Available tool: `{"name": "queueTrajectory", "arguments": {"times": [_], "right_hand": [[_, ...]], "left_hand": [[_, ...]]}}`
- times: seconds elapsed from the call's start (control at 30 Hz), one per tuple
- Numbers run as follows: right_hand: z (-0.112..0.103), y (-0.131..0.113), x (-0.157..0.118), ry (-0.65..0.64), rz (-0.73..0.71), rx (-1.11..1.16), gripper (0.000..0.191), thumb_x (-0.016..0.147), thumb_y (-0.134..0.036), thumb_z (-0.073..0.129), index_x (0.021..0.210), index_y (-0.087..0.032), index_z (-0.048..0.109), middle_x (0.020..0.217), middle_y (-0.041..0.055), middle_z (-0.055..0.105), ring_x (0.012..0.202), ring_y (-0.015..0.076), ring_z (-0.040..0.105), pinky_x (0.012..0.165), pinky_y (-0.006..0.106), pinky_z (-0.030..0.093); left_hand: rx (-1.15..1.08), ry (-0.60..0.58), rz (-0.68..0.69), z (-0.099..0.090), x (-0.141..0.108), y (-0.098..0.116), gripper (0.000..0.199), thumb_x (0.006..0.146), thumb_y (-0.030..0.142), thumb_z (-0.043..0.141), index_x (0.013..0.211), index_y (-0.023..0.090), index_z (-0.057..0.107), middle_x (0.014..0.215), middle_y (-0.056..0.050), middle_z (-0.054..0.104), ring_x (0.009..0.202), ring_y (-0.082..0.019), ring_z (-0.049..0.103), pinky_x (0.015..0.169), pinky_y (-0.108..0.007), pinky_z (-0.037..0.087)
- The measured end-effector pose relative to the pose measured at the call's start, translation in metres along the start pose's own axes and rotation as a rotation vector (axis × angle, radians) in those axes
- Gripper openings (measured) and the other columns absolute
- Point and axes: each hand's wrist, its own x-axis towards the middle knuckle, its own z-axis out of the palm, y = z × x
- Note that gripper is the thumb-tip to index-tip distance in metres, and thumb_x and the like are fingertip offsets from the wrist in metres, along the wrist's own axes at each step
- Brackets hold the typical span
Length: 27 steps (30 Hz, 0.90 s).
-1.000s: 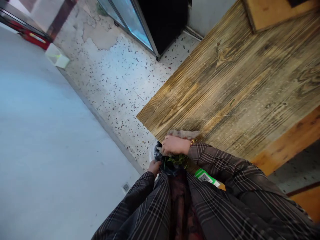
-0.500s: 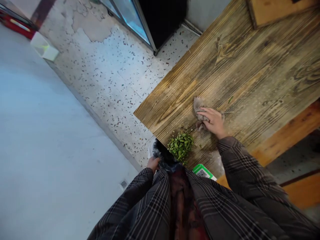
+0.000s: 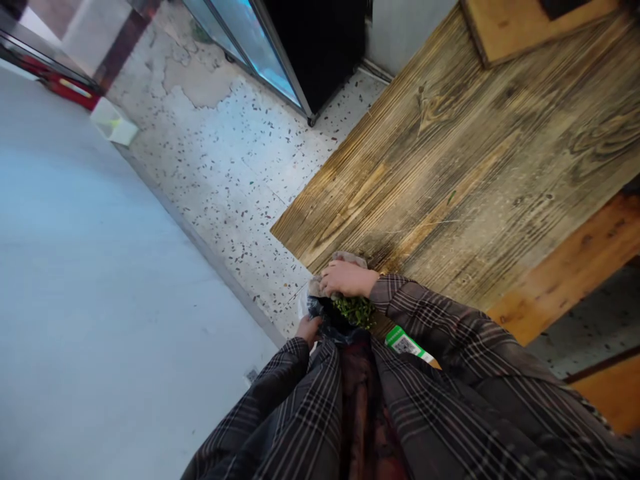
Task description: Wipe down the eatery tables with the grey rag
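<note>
My right hand (image 3: 346,279) is closed over a greyish-brown cloth (image 3: 350,257) at the near left end of the wooden table (image 3: 390,193). Just below it, partly covered by that hand, lies a heap of green leafy scraps (image 3: 354,311) at the table's edge. My left hand (image 3: 308,328) grips the rim of a dark plastic bag (image 3: 327,320), whose mouth gapes beneath the edge, beside the greens. What the bag contains is hidden.
A green and white QR-code card (image 3: 407,343) lies near my body. The far end of the table bears a wooden board or box (image 3: 520,30). A glass-fronted cabinet (image 3: 270,47) stands on the speckled floor (image 3: 225,153). To the left runs a pale wall-like surface (image 3: 100,300).
My right hand has swept the cloth left and toward me, from mid-table to the table's end. The greens are now partly covered. My left hand keeps its hold on the bag.
</note>
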Motion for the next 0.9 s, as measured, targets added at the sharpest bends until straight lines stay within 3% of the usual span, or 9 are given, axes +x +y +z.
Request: {"name": "queueTrajectory", "arguments": {"times": [0.07,0.13,0.3,0.4,0.5,0.6,0.73,0.83,0.9], "right_hand": [[-0.016,-0.013,-0.009,0.057,0.006,0.013,0.033,0.08,-0.009,0.054,0.098,-0.028,0.073,0.123,-0.0016,0.068,0.115,0.0223,0.054,0.098,0.039,0.038],[-0.038,-0.021,-0.038,0.205,0.075,0.055,0.046,0.077,-0.005,0.05,0.109,-0.031,0.07,0.134,-0.0033,0.062,0.12,0.0221,0.052,0.101,0.041,0.039],[-0.078,-0.005,-0.174,0.594,0.415,0.133,0.054,0.08,-0.012,0.043,0.126,-0.031,0.062,0.142,-0.0009,0.054,0.131,0.0228,0.049,0.109,0.048,0.039],[-0.062,0.029,-0.26,0.776,0.651,0.064,0.048,0.081,-0.021,0.048,0.126,-0.028,0.062,0.14,0.0023,0.055,0.13,0.0254,0.051,0.11,0.05,0.039],[-0.015,0.054,-0.306,0.976,0.903,-0.093,0.046,0.081,-0.027,0.051,0.125,-0.023,0.063,0.136,0.0078,0.058,0.13,0.0271,0.051,0.111,0.05,0.037],[0.042,0.039,-0.286,1.042,1.036,-0.199,0.048,0.08,-0.024,0.052,0.127,-0.024,0.06,0.139,0.0073,0.056,0.132,0.027,0.048,0.113,0.051,0.036],[0.099,-0.026,-0.188,1.017,1.133,-0.076,0.052,0.08,-0.018,0.048,0.13,-0.025,0.058,0.143,0.0075,0.052,0.134,0.0307,0.044,0.11,0.058,0.036],[0.109,-0.064,-0.132,1.051,1.112,0.042,0.053,0.081,-0.015,0.043,0.131,-0.025,0.056,0.144,0.0073,0.051,0.135,0.0293,0.044,0.11,0.056,0.036],[0.104,-0.079,-0.131,1.163,1.032,0.082,0.055,0.08,-0.013,0.041,0.132,-0.025,0.055,0.144,0.0064,0.051,0.136,0.0254,0.043,0.113,0.051,0.036]], "left_hand": [[-0.021,0.0,0.001,0.001,-0.003,0.0,0.029,0.091,0.036,0.059,0.112,0.015,0.06,0.102,-0.006,0.066,0.081,-0.015,0.064,0.069,-0.033,0.057],[-0.045,-0.005,0.002,0.003,-0.005,0.0,0.03,0.091,0.035,0.059,0.112,0.015,0.06,0.103,-0.006,0.066,0.083,-0.016,0.065,0.07,-0.034,0.057],[-0.077,-0.002,0.005,0.007,-0.008,0.001,0.028,0.091,0.034,0.059,0.111,0.015,0.06,0.101,-0.005,0.066,0.08,-0.015,0.064,0.069,-0.032,0.057],[-0.066,0.008,0.013,0.009,-0.007,0.002,0.026,0.091,0.033,0.059,0.109,0.014,0.061,0.097,-0.004,0.066,0.077,-0.013,0.064,0.066,-0.03,0.057],[-0.042,0.025,0.022,0.01,-0.004,0.003,0.025,0.091,0.033,0.058,0.108,0.014,0.06,0.095,-0.004,0.066,0.074,-0.013,0.063,0.064,-0.029,0.056],[-0.018,0.028,0.035,0.011,-0.002,0.004,0.025,0.091,0.033,0.058,0.108,0.014,0.06,0.094,-0.003,0.066,0.073,-0.013,0.063,0.064,-0.029,0.056],[-0.005,0.01,0.059,0.011,-0.004,0.005,0.027,0.091,0.033,0.058,0.111,0.015,0.06,0.1,-0.005,0.066,0.078,-0.014,0.064,0.068,-0.031,0.057],[-0.003,-0.007,0.074,0.012,-0.004,0.007,0.031,0.091,0.034,0.058,0.116,0.015,0.058,0.107,-0.007,0.065,0.085,-0.016,0.064,0.072,-0.034,0.057],[0.002,-0.024,0.079,0.012,-0.004,0.007,0.033,0.091,0.035,0.058,0.118,0.016,0.058,0.111,-0.007,0.064,0.089,-0.017,0.065,0.075,-0.036,0.058]]}}
